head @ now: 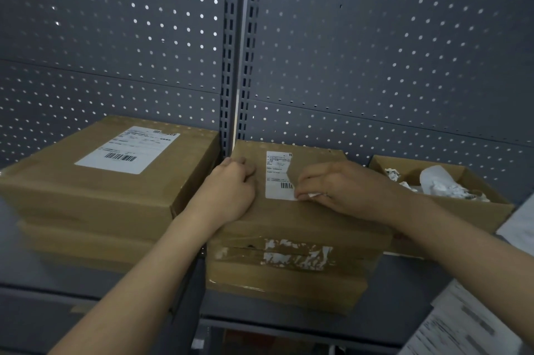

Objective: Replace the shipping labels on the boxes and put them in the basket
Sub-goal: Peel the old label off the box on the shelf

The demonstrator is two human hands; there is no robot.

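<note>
Pinching label (276,178), left hand (231,190) gripping box (289,220)

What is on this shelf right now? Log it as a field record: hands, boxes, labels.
left hand: fingers curled on the far left corner of the middle box, steadying it
right hand: pinches the torn edge of the old label
old label: partly peeled
left stack: intact label on the top box
open carton: holds crumpled paper scraps
printed sheets: lower right
basket: not in view
</note>
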